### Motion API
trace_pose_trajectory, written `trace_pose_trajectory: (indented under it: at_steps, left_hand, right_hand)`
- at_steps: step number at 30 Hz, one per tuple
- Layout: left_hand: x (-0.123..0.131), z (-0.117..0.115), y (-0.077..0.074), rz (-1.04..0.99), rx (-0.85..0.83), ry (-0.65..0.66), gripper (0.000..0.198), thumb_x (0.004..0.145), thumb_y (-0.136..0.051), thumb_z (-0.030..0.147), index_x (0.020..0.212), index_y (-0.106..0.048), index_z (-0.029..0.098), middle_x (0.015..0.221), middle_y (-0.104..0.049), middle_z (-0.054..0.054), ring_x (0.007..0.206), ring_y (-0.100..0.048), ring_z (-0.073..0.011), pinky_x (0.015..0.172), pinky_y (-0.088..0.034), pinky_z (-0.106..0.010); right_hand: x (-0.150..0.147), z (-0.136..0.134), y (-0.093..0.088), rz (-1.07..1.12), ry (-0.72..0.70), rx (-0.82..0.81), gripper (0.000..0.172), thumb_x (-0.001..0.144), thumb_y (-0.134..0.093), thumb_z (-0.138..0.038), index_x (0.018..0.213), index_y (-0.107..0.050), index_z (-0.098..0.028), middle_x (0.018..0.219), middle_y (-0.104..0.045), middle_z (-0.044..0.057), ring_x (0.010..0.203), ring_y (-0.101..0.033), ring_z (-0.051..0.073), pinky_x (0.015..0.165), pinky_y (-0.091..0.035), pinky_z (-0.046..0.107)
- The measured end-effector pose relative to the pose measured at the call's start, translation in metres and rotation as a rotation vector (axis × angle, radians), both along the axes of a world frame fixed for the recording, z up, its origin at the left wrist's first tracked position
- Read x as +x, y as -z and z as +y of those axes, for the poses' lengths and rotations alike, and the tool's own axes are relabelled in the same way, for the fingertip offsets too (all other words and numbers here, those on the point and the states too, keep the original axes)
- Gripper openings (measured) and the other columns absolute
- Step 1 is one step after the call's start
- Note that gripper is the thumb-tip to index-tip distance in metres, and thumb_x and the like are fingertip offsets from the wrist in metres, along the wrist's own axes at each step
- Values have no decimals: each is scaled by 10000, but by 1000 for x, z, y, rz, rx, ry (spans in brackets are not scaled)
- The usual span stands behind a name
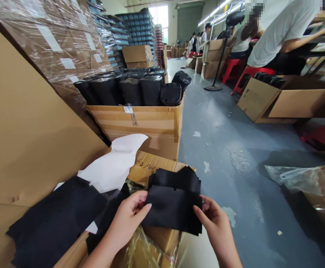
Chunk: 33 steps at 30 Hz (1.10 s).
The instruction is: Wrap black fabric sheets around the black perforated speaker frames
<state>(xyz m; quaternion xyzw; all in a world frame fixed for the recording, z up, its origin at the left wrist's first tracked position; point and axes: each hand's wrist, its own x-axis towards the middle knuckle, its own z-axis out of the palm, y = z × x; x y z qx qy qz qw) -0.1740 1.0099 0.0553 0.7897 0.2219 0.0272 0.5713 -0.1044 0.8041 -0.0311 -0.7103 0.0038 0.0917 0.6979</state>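
Between my two hands is a stack of black sheets (173,208), thin and rectangular, with uneven edges and a small notch showing. My left hand (133,212) grips the stack's left edge, thumb on top. On the right edge my right hand (209,216) pinches it the same way. Further black sheets (176,176) show just behind the held ones; whether they are part of the same stack I cannot tell. Below lies a cardboard box (151,162) with handwriting and clear plastic. More black sheets (59,223) and crumpled white paper (112,162) lie to the left.
A carton (140,123) full of black plastic housings (131,89) stands ahead. A tall cardboard panel (25,130) rises at left, beside wrapped boxes (53,37). To the right are grey floor (207,149), an open carton (263,98), red stools (237,70) and seated people.
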Motion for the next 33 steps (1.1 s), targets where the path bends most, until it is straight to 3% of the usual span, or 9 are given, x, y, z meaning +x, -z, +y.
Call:
trace_pose_trajectory:
  at_steps: [3, 8, 12, 16, 20, 25, 27, 30, 33]
  left_hand:
    - [-3, -2, -12, 21, -132, -11, 229, 662, -608, 302, 836, -611, 153, 779, -646, -37, 731, -574, -162, 696, -450, -260]
    - [-9, -8, -29, -10, -325, -19, 263, 682, -633, 291, 920, -612, 182, 863, -659, -25, 836, -590, -172, 779, -446, -267]
    - [-12, -11, -36, -25, -328, -50, 241, 677, -652, 267, 904, -615, 192, 860, -658, -18, 832, -592, -160, 769, -453, -247]
    - [-10, -11, -33, -32, -283, -38, 234, 684, -636, 276, 901, -605, 192, 851, -655, -16, 825, -591, -158, 768, -462, -251]
    - [0, -5, -17, -23, -2, 1, 221, 722, -558, 275, 919, -574, 177, 819, -635, -32, 779, -595, -170, 746, -479, -287]
    - [27, -1, -7, -61, 836, 68, 332, 731, -484, 152, 1057, -539, 181, 908, -573, -70, 895, -552, -228, 838, -444, -401]
    - [42, -6, -11, -100, 1040, 146, 403, 727, -501, 141, 1129, -496, 181, 1035, -536, -95, 1019, -497, -252, 903, -400, -426]
    - [68, -14, -16, -109, 1085, 444, 479, 691, -593, 198, 1154, -471, 205, 1195, -481, -96, 1142, -412, -265, 967, -338, -432]
    - [91, -16, -17, 66, 993, 644, 574, 611, -690, 323, 1134, -493, 190, 1133, -529, -108, 1091, -457, -292, 912, -377, -435]
  right_hand:
    - [0, -6, -13, 37, -51, 55, 261, 657, -625, -419, 659, -561, -166, 620, -533, 10, 570, -476, 132, 526, -405, 245]
    - [-4, -18, -51, 24, -31, 111, 226, 650, -642, -388, 720, -585, -181, 748, -590, 46, 685, -538, 166, 585, -451, 256]
    - [-5, -27, -70, 46, -25, 143, 217, 667, -642, -382, 709, -572, -181, 622, -517, 4, 572, -481, 123, 491, -411, 210]
    - [-2, -30, -70, 50, -27, 138, 215, 665, -652, -375, 694, -557, -184, 618, -479, -17, 559, -457, 106, 487, -395, 193]
    - [9, -18, -51, 12, -18, 56, 258, 668, -620, -423, 699, -539, -180, 596, -481, -18, 544, -454, 116, 485, -387, 215]
    - [23, 5, -15, -44, -109, -119, 297, 658, -584, -427, 790, -533, -166, 620, -472, -15, 514, -451, 127, 453, -376, 245]
    - [25, 8, -8, -95, -125, -171, 259, 671, -568, -410, 759, -529, -169, 623, -460, -17, 519, -450, 126, 462, -376, 248]
    - [25, 8, -3, -166, -89, -228, 234, 716, -520, -410, 719, -525, -175, 625, -475, -9, 536, -461, 132, 512, -402, 270]
    - [27, 9, 1, -210, 5, -255, 297, 692, -570, -411, 862, -550, -168, 817, -557, 56, 742, -539, 194, 648, -447, 324]
